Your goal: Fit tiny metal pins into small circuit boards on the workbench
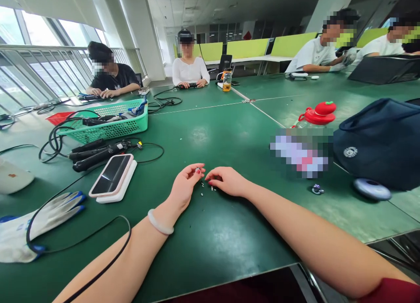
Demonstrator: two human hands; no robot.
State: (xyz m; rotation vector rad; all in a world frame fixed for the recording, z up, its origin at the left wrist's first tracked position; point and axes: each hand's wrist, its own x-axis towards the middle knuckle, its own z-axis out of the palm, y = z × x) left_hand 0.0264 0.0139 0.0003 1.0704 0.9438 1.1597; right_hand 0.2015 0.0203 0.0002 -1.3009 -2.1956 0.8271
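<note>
My left hand (184, 184) is closed, thumb against fingers, on a small grey piece (197, 169) too tiny to name. A pale bracelet circles that wrist. Just to its right, my right hand (228, 180) rests low over the table with curled fingers, thumb and fingertips close together; whatever is between them, if anything, is hidden. Several tiny white bits (212, 188) lie on the green table (226, 233) under and beside the fingertips, with a small squiggly bit (202, 184) near the left thumb.
At left are a phone (111, 175) on a white box, work gloves (42, 224), black cabled devices (98, 154) and a green basket (111, 121). A cable crosses my left forearm. At right are a dark bag (380, 141) and a red-lidded bottle (316, 115). Several people sit around.
</note>
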